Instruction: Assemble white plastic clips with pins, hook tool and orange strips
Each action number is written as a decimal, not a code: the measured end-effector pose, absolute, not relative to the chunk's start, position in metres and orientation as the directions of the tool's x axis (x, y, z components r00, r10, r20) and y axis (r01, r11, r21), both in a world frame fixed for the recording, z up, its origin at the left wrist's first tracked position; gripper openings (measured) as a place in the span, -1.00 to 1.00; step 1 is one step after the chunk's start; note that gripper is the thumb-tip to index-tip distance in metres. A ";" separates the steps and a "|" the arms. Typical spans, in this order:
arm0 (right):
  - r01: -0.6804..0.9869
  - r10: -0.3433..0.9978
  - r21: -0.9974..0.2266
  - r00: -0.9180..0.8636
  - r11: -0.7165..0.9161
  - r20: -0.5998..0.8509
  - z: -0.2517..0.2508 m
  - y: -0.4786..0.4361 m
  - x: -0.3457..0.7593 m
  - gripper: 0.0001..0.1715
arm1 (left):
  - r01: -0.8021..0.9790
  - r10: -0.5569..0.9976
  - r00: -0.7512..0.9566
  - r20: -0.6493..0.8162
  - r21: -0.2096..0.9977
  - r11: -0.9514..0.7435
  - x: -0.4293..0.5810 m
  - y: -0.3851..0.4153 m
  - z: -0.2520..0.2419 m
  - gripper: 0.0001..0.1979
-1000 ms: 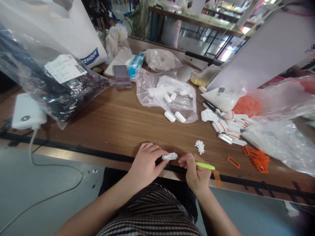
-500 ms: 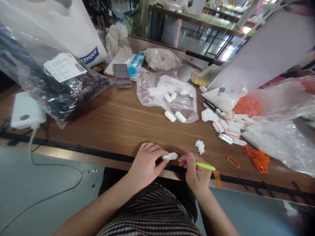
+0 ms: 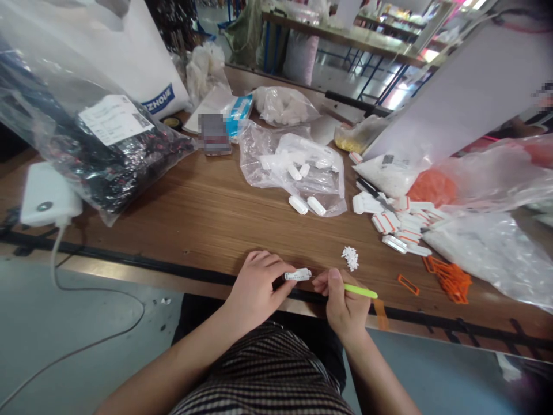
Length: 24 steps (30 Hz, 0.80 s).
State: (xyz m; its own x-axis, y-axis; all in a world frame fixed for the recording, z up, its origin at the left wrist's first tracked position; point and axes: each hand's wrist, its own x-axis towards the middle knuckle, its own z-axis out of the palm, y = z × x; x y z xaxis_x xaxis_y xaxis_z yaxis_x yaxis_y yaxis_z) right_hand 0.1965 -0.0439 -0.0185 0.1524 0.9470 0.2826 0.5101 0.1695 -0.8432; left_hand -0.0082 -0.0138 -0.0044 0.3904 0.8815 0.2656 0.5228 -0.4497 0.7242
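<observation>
Two hands are closed on small parts at the edge of a wooden workbench (image 3: 181,230).

A white plastic tag (image 3: 298,275) is clenched in the left hand (image 3: 254,291), and a lime-green stick (image 3: 360,291) is pinched by the right hand (image 3: 343,297), just beside the tag. White crumbs (image 3: 351,258) are heaped at 12 o'clock; white cylinders (image 3: 294,172) are held in a clear plastic bag (image 3: 254,155) beyond them. Black goods (image 3: 99,178) are bagged at 10 o'clock, orange loops (image 3: 451,280) loose at 3 o'clock.

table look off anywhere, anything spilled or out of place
A small heap of white bits lies loose on the table near the right hand, looking spilled; they are too small to identify. A lone orange frame sits apart from the orange pile.
</observation>
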 end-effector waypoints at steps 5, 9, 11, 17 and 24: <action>0.487 0.946 -0.862 0.193 0.139 0.261 -0.019 -0.045 0.196 -0.49 | 0.528 0.883 0.397 0.251 0.725 -0.443 -0.008 -0.014 -0.002 -0.97; 0.492 0.951 -0.861 0.183 0.129 0.247 -0.020 -0.045 0.197 -0.48 | 0.532 0.882 0.401 0.249 0.720 -0.445 -0.008 -0.014 -0.003 -0.93; 0.464 0.947 -0.877 0.208 0.124 0.244 -0.020 -0.045 0.197 -0.48 | 0.532 0.892 0.381 0.241 0.732 -0.425 -0.008 -0.015 -0.005 -0.78; 0.407 0.968 -0.905 0.153 0.121 0.198 -0.018 -0.044 0.197 -0.50 | 0.549 0.910 0.343 0.233 0.736 -0.395 -0.010 -0.018 -0.011 -0.35; 0.426 0.966 -0.898 0.170 0.107 0.196 -0.014 -0.041 0.196 -0.48 | 0.557 0.910 0.334 0.244 0.728 -0.400 -0.008 -0.017 -0.010 -0.36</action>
State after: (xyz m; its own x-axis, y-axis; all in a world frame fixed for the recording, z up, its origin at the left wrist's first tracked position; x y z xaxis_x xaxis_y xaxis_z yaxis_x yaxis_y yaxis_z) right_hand 0.1955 -0.0412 -0.0143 0.1703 0.9658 0.1955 0.4258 0.1068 -0.8985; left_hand -0.0079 -0.0168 -0.0103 0.3342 0.9103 0.2442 0.5568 -0.3997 0.7282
